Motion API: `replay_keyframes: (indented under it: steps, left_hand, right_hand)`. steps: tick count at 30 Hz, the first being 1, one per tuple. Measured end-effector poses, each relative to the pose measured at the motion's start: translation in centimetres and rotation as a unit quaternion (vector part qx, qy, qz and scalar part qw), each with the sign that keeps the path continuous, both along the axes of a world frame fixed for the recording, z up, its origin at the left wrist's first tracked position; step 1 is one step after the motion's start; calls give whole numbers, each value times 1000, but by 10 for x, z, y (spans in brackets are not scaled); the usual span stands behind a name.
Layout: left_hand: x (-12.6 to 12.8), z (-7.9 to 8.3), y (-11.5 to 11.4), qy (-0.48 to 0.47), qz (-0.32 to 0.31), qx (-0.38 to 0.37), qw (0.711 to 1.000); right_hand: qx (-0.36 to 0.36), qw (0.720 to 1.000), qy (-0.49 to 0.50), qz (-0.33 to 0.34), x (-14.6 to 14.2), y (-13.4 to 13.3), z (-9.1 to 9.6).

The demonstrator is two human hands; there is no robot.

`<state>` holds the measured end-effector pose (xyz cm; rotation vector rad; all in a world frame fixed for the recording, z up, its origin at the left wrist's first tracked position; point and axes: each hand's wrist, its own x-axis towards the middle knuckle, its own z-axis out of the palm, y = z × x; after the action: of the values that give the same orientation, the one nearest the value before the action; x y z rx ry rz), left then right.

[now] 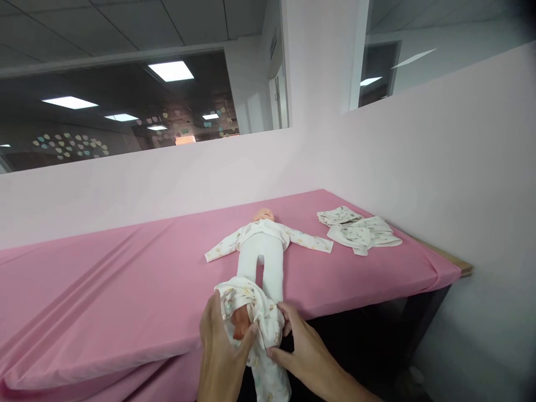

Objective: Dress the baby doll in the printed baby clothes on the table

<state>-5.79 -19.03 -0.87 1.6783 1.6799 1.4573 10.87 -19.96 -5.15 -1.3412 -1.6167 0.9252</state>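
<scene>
A baby doll (263, 214) lies on its back, head toward the wall. It wears a printed long-sleeved top (310, 239) with the arms spread, and white leggings (261, 248). Patterned baby pants (270, 324) are bunched around the doll's lower legs at the table's front edge. One bare doll foot (240, 322) shows in the bunched opening. My left hand (226, 340) grips the pants on the left side, thumb near the foot. My right hand (299, 346) pinches the cloth on the right. One pant leg hangs down between my hands.
The table has a pink cloth (125, 285), wrinkled at the left. Folded patterned baby clothes (362, 229) lie at the right back. A pale wall (167, 184) with windows borders the table behind, and another wall stands at the right.
</scene>
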Motion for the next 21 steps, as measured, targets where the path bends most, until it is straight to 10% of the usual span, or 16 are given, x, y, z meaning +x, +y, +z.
replay_keyframes:
  steps: [4, 11, 21]
  left_hand:
    - [3, 2, -15, 118, -15, 51, 992]
    - [-4, -8, -18, 165, -63, 89, 980]
    - [-9, 30, 1, 411, -314, 85, 851]
  right_hand:
    - [-12, 991, 136, -9, -13, -1, -15]
    - [110, 992, 54, 4, -9, -5, 1]
    - [364, 918, -149, 52, -7, -4, -8]
